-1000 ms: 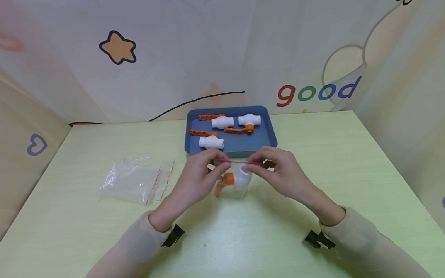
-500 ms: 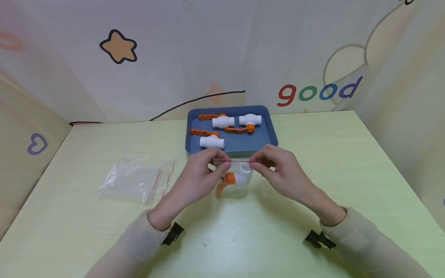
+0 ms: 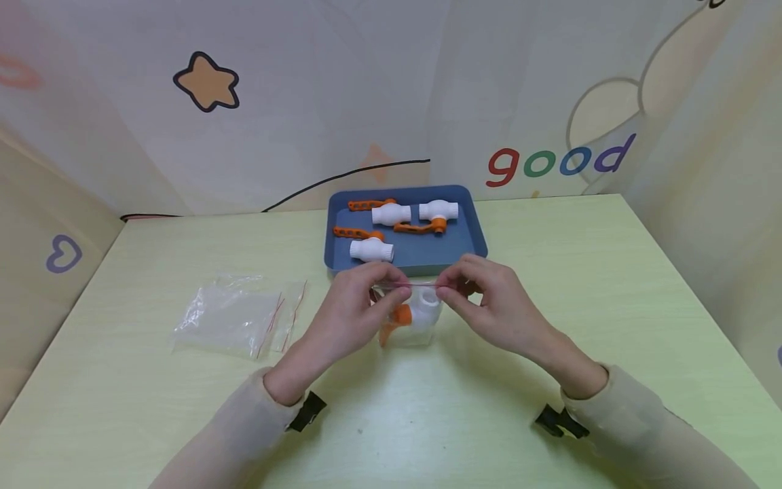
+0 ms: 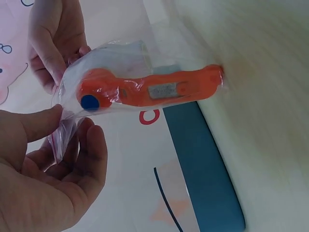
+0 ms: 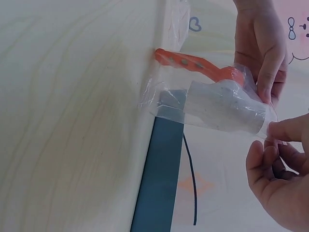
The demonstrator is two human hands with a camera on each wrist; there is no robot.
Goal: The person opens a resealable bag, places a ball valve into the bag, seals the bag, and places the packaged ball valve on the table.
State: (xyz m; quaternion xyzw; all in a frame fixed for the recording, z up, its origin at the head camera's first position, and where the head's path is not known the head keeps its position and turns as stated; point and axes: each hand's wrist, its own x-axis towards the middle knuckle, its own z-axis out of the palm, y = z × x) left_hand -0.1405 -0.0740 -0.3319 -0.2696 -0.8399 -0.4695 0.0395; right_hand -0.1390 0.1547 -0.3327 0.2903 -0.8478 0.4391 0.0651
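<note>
A clear zip-lock bag [image 3: 421,341] hangs upright between my hands, with a white plastic ball valve [image 3: 425,314] inside it. The valve's orange lever [image 4: 164,89] points down toward the table in the bag. My left hand [image 3: 353,309] pinches the left part of the bag's red-lined seal between thumb and fingers. On the other side, my right hand [image 3: 497,302] pinches the same seal near its right end. In the right wrist view the white valve body [image 5: 222,106] shows through the film, below the pinched top edge.
Behind the hands, a blue tray [image 3: 427,255] holds three more white ball valves with orange levers. Flat clear bags [image 3: 229,319] with red seal lines lie on the table [image 3: 391,435] at the left. A printed curtain [image 3: 342,88] stands along the back.
My right fingers have slid slightly right along the seal, uncovering the valve's round opening. My left fingertips have shifted a little right. The bag stays held between both hands.
</note>
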